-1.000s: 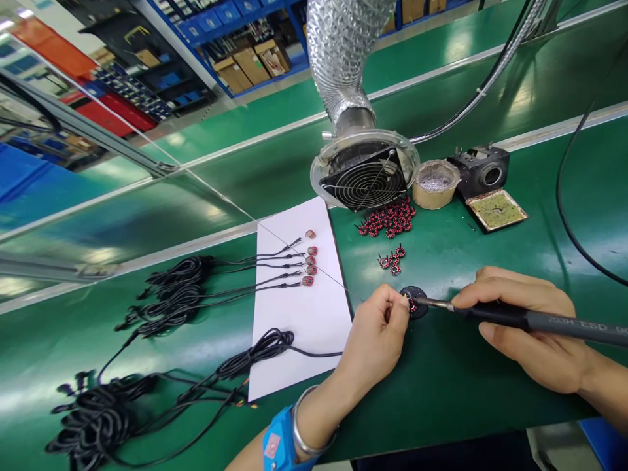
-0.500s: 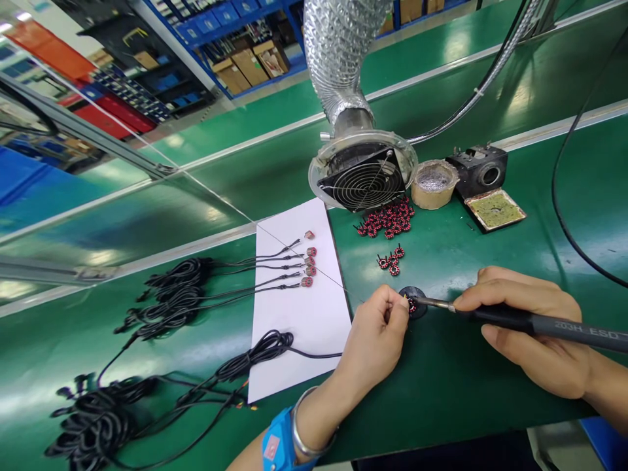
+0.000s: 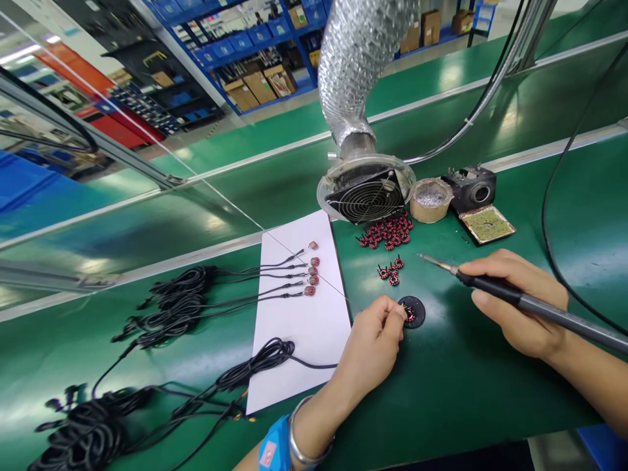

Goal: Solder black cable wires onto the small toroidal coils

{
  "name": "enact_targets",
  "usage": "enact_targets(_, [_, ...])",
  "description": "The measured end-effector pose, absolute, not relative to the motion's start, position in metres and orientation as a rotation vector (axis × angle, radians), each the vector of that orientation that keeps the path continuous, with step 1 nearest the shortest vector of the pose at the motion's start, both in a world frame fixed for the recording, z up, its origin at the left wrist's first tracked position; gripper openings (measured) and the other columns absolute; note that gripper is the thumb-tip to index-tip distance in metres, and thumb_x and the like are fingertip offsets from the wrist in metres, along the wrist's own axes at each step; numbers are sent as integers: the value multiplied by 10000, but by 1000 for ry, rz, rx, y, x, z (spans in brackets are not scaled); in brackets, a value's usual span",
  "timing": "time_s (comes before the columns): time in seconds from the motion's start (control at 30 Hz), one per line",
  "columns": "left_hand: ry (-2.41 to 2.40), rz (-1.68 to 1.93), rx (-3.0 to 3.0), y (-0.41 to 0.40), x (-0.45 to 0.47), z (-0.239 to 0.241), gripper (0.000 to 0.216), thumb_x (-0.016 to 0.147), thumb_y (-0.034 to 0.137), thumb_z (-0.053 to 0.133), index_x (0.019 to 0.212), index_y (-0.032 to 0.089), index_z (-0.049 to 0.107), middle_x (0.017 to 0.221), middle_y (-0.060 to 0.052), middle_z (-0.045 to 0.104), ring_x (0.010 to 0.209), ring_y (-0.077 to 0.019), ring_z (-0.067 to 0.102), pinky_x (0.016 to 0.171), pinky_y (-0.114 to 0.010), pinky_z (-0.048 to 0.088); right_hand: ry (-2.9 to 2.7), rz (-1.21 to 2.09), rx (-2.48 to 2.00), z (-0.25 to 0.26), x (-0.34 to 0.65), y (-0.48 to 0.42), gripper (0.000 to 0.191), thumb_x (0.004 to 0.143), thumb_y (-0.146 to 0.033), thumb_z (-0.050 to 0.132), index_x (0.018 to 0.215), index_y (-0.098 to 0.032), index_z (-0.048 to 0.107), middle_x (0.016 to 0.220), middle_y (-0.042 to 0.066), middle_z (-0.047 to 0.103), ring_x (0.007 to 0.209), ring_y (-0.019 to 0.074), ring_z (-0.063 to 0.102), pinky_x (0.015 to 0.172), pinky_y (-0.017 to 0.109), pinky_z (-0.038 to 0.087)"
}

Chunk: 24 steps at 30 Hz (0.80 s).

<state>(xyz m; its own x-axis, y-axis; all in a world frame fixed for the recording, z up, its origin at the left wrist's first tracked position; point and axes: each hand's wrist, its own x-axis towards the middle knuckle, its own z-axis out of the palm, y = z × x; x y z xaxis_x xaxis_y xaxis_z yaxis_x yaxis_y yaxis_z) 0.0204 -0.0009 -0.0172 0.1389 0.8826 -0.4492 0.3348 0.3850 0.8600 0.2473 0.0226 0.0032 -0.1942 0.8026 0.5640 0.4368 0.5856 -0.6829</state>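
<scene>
My right hand [image 3: 524, 301] is wrapped round a soldering iron [image 3: 510, 294]. Its metal tip is in the air, apart from the work and to the right of a few loose red-and-black ring coils [image 3: 393, 269]. With thumb and forefinger together, my left hand [image 3: 375, 337] pinches the end of a black cable [image 3: 314, 364], most of that end hidden by the fingers. A bit of yellow wire shows at the fingertips, against a ring coil [image 3: 410, 315] on a round black pad [image 3: 418, 309]. Whether wire and coil are joined I cannot tell.
Behind the loose coils lies a pile of ring coils [image 3: 387, 230], under a fume extractor fan [image 3: 367, 196]. A solder-filled roll [image 3: 432, 198], iron stand [image 3: 473, 186] and sponge tray [image 3: 487, 224] stand right. Cables with coils lie on white paper [image 3: 294, 327]; black cable bundles [image 3: 88, 425] lie left.
My right hand has drawn the soldering iron's tip up and away from the coil on the pad. My left hand still pinches at the coil. The view has shifted slightly.
</scene>
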Motion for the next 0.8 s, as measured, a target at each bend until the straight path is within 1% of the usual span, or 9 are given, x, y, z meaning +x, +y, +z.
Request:
enact_targets(0.13, [1402,563,1204,-3,16,-16,272,943,412,440,770,204,473,626,54,479,486,-85,394,454,-203,277,-1808,158,-1057,2,249,59,262,914,-200,593,1161,-231,675,963,59,677,871,211,626,803,357,505])
enact_targets(0.23, [1374,557,1219,-6,15,-13,248,946,403,445,797,205,461,628,64,446,500,-84,354,476,-212,255,-1756,-17,-1140,-6,251,90,295,927,-255,583,1195,-193,689,921,79,651,817,216,637,769,361,526])
enact_targets(0.33, [1389,550,1250,-10,15,-8,151,913,339,509,863,202,468,618,83,384,546,-96,353,522,-220,281,-1877,-63,-1240,-16,252,104,298,933,-260,560,1187,-176,692,905,87,679,817,239,671,749,366,543])
enact_targets(0.4, [1418,536,1289,-12,16,-5,144,878,289,559,953,198,476,623,92,360,566,-105,370,543,-226,295,-1934,16,-1202,-20,251,97,300,949,-227,536,1219,-183,660,932,75,712,807,217,690,745,335,547])
enact_targets(0.47, [1435,488,1325,-14,15,-3,233,864,264,580,1059,192,475,621,99,344,553,-110,376,533,-234,290,-1942,155,-1116,-21,247,80,281,968,-189,510,1222,-191,630,865,34,719,674,151,675,669,265,536])
enact_targets(0.53, [1431,438,1365,-16,15,-1,295,872,250,568,1144,183,474,606,103,329,527,-115,369,517,-242,278,-2015,295,-1028,-20,241,59,218,966,-164,505,1142,-200,629,781,-2,695,586,112,632,605,220,513])
enact_targets(0.6, [1422,419,1413,-17,14,0,318,884,227,540,1191,172,481,589,102,326,513,-121,366,507,-249,267,-2162,454,-924,-20,232,41,163,935,-161,539,1073,-199,615,821,12,691,663,133,633,627,230,511])
enact_targets(0.7, [1426,414,1488,-18,14,2,349,875,182,513,1224,162,499,577,93,352,503,-129,375,497,-257,246,-2307,654,-805,-25,220,26,228,892,-138,552,1111,-196,571,904,46,685,758,176,611,648,270,496])
enact_targets(0.8, [1423,403,1538,-18,15,2,384,865,160,494,1248,155,504,573,85,377,501,-139,389,495,-262,244,-2285,727,-809,-33,212,24,258,894,-94,519,1123,-207,555,935,50,685,781,178,607,673,274,488])
